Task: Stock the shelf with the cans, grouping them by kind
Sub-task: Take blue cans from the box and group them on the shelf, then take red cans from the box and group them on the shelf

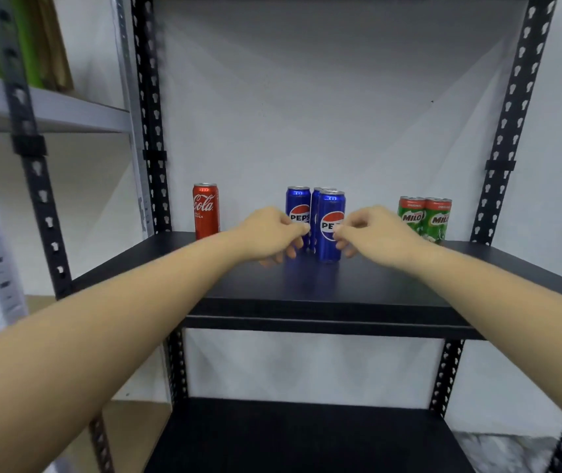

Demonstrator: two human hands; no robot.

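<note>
on the black shelf [358, 295] three pepsi cans [331, 227] are standing grouped between one coke can [206, 211] and two milo cans [424, 218]; left hand [269, 233] and right hand [375, 233], fingers loosely curled, are flanking the front can, seemingly gripping nothing; any cans left are out of view.

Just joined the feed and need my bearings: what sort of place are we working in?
Probably a storeroom or stockroom, not a shop floor. A black slotted-post metal rack stands against a bare white wall, a grey rack beside it, and the black shelf holds only a few drink cans, such as the Pepsi cans.
</note>
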